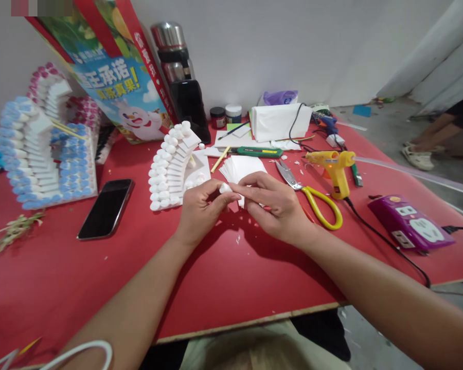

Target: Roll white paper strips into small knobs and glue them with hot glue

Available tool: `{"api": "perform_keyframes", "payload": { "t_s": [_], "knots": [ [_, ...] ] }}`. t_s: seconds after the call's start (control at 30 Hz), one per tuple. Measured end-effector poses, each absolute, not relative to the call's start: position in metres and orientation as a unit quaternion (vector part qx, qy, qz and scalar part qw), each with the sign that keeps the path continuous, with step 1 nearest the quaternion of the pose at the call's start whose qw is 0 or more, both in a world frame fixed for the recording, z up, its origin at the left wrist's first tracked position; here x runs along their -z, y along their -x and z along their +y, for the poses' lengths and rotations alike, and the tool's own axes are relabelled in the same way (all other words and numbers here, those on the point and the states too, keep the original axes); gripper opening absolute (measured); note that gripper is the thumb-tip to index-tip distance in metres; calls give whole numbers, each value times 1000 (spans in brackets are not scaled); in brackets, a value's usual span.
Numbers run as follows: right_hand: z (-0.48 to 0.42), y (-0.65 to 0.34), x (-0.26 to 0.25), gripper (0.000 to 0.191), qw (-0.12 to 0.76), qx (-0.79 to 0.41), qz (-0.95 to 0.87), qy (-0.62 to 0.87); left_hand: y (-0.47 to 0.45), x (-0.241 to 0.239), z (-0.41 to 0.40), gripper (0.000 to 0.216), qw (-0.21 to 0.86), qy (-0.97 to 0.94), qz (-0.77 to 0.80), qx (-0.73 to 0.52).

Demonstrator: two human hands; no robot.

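Between the thumb and index finger of my left hand [200, 208] is a small soft-looking white ball [224, 188]. The fingertips of my right hand [273, 203] meet it from the other side, bent and close together. Both hands hover above the table's front half. Just beyond my left hand stands a curved white model [170, 169] of stepped strips, its outer edge covered with rows of white balls. A stack of white paper cards [242, 167] lies behind my fingers. Yellow-handled scissors [322, 208] rest beside my right hand, partly hidden by it.
A yellow glue gun [334, 167] stands at right, its cord near a purple power strip [411, 223]. A green utility knife [258, 151] lies behind the cards. At left are a phone [106, 208] and a blue-and-white model [33, 159]. A bag [116, 72] and flask [170, 38] stand behind.
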State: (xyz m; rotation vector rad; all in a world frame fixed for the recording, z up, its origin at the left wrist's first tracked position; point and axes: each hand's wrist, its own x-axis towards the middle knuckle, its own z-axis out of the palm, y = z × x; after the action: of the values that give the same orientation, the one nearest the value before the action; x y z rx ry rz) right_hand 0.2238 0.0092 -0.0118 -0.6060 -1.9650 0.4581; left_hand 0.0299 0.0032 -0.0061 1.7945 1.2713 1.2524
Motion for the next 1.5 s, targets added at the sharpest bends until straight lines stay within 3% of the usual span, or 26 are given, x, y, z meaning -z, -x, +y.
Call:
{"api": "perform_keyframes", "payload": {
  "t_s": [0.27, 0.6, 0.83, 0.97, 1.5],
  "knots": [
    [11, -225, 15, 35, 500, -211, -798, 262, -29, 10, 4, 26, 159, -767, 446, -433],
    [14, -224, 9, 15, 444, -405, -699, 388, -29, 18, 7, 28, 28, -816, 459, -351],
    [22, -226, 11, 35, 406, -598, -550, 419, -32, 18, 4, 27, 56, -822, 442, -354],
    [24, -228, 11, 35, 366, -676, -502, 397, -33, 20, 4, 29, 97, -804, 432, -398],
    [26, -230, 9, 35, 356, -750, -431, 352, -42, 16, -1, 15, 143, -771, 400, -474]
  ]
}}
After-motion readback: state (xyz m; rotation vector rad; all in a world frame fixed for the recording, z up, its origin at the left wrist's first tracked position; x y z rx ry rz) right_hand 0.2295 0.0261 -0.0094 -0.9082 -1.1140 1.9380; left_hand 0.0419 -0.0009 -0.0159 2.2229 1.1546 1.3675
